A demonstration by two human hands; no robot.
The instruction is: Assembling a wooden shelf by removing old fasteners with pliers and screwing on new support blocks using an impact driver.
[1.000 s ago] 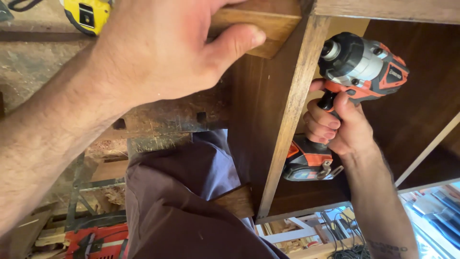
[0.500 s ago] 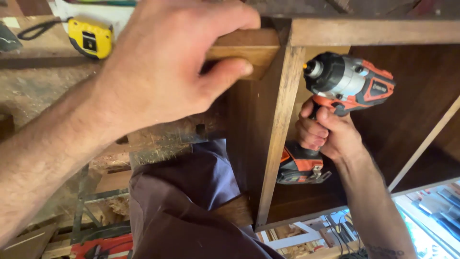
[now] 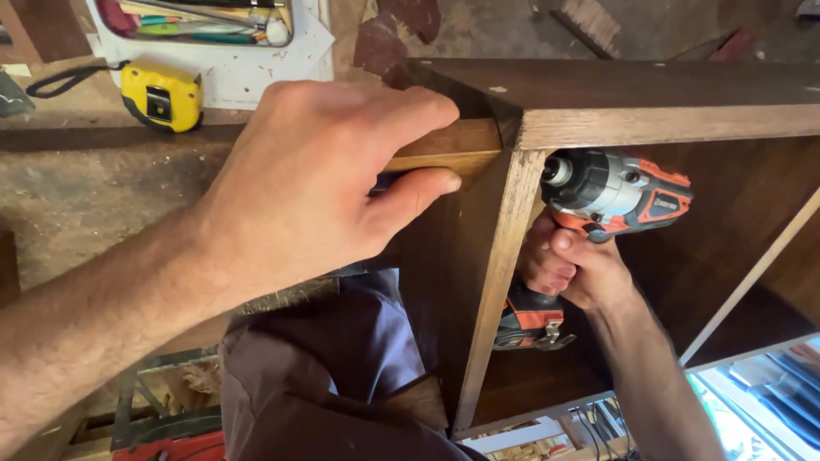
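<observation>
Two hands are at work on a dark wooden cabinet frame (image 3: 649,107) seen from the head camera; compared with a moment ago the view has dropped a little, so the yellow tape measure (image 3: 162,96) and a tray of pens (image 3: 205,19) on the sawdusty bench now show fully at the top left, while the hands themselves have barely shifted; the hold on the joint looks steady rather than being reset

The left hand (image 3: 316,188) reaches in from the lower left with the forearm stretched across the picture; its fingers curl over the top of a light wooden block (image 3: 448,145) and the thumb presses beneath it, clamping the block against the outer face of the upright panel (image 3: 495,282) just under the top board; the grip is firm and closed on the block

The right hand (image 3: 572,269) sits inside the frame, wrapped tight around the handle of an orange and grey cordless driver (image 3: 611,192); the wrist is bent upward, the forearm rising from the lower right; the driver's nose points left, touching or almost touching the inner face of the same upright, level with the block; the bit itself is hidden
</observation>
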